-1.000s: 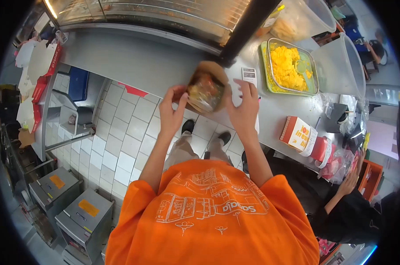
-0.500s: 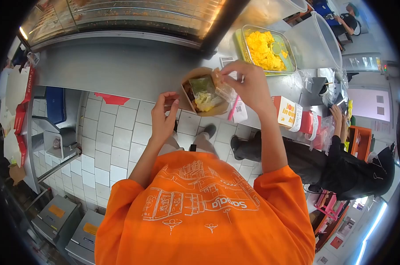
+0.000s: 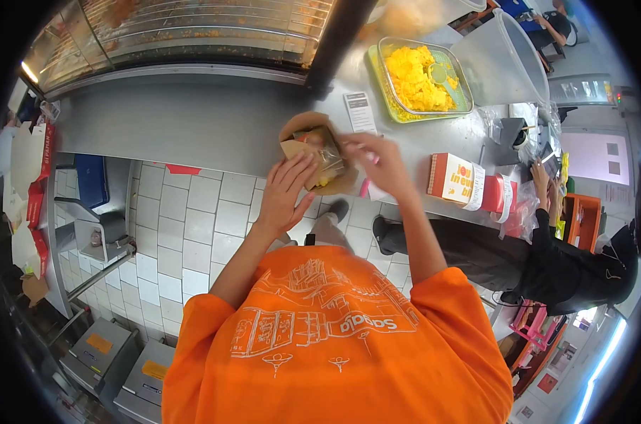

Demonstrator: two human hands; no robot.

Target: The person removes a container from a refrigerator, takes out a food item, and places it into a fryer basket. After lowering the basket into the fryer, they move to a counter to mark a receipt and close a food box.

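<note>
A brown cardboard food box [image 3: 320, 189] stands with its flaps up at the counter's front edge. Inside it show a clear plastic packet [image 3: 330, 161] and a bit of yellow food, partly covered. My left hand [image 3: 286, 189] lies with fingers stretched out over the box's left flap [image 3: 295, 149], which leans inward. At the box's right side my right hand [image 3: 378, 159] has its fingers drawn together at the edge; I cannot tell what is between them. A pink pen [image 3: 365, 187] lies under that hand. Behind it is a printed slip [image 3: 359, 112].
A glass dish [image 3: 465, 108] of yellow food with a green scoop stands at the back right, beside a clear plastic tub [image 3: 500, 63]. To the right are a printed carton [image 3: 449, 177] and a red package [image 3: 496, 194]. A co-worker in black [image 3: 575, 258] works farther right.
My left hand has moved right onto the box flap, which now folds over the contents. My right hand has come lower and left to the box's side; the clear packet lies over the food.
</note>
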